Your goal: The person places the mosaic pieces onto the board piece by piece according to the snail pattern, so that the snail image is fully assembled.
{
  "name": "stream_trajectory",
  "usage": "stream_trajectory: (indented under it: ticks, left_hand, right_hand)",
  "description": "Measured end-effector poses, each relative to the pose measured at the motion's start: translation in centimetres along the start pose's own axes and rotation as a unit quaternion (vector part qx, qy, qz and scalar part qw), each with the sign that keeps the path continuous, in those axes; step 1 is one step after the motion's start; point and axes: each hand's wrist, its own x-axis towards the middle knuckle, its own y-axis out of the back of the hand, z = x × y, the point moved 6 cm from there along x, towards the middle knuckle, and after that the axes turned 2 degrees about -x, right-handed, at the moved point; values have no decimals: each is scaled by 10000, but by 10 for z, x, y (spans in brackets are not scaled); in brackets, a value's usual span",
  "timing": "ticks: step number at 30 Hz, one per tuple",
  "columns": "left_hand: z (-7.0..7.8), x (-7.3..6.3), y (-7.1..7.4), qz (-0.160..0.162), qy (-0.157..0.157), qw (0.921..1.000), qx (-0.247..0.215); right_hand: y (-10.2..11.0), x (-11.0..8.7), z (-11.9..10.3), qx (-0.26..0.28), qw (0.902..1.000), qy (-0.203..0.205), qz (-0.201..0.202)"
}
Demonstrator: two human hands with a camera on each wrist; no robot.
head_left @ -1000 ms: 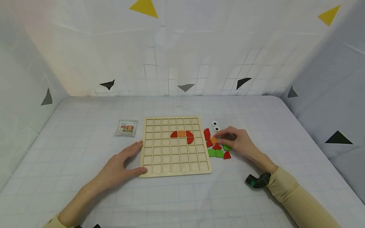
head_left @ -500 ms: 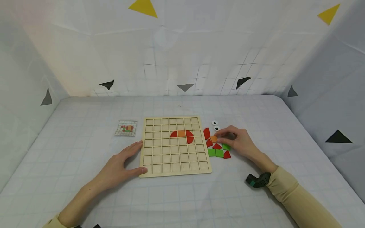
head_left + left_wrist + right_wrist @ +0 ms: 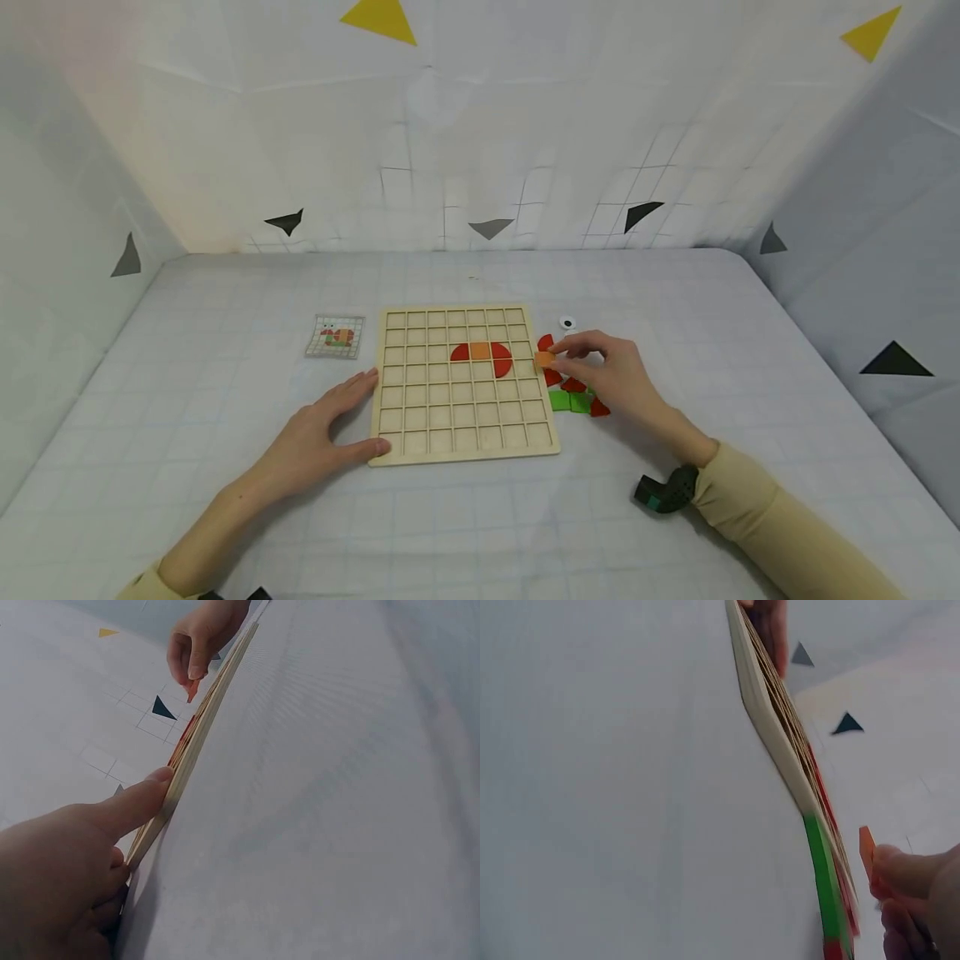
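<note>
Thumb and fingertips of my right hand (image 3: 611,371) pinch an orange square tile (image 3: 544,359), lifted just off the table by the right edge of the wooden grid board (image 3: 465,460). The right wrist view also has this orange tile (image 3: 867,851) between thumb and finger. On the board sit two red quarter-circle tiles at the right (image 3: 502,360), an orange square (image 3: 479,351) and a red quarter-circle (image 3: 460,353). My left hand (image 3: 315,437) rests along the board's left edge, its thumb on the near corner and its fingers against the side.
Right of the board lie green squares (image 3: 559,401), red quarter-circle tiles (image 3: 599,407) and an eye disc (image 3: 567,322), some partly hidden behind my right hand. A small picture card (image 3: 335,337) lies left of the board. White sheeting (image 3: 480,125) walls the table's back and sides.
My right hand has picked the orange square up from the loose tiles and moved it left to the board's edge. The left hand stays in place.
</note>
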Motion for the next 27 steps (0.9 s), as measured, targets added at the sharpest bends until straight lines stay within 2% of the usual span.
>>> stream_trajectory:
  ticks: [12, 21, 27]
  left_hand:
    - [1, 2, -2, -31, -11, 10000, -52]
    - [2, 3, -2, -29, -7, 10000, -22]
    - [1, 0, 0, -3, 33, 10000, -29]
  right_hand:
    - [-40, 14, -44, 4, 9969, 716, 328]
    - [-57, 16, -44, 387, 9967, 541, 461]
    - [-65, 12, -46, 339, 9939, 957, 431]
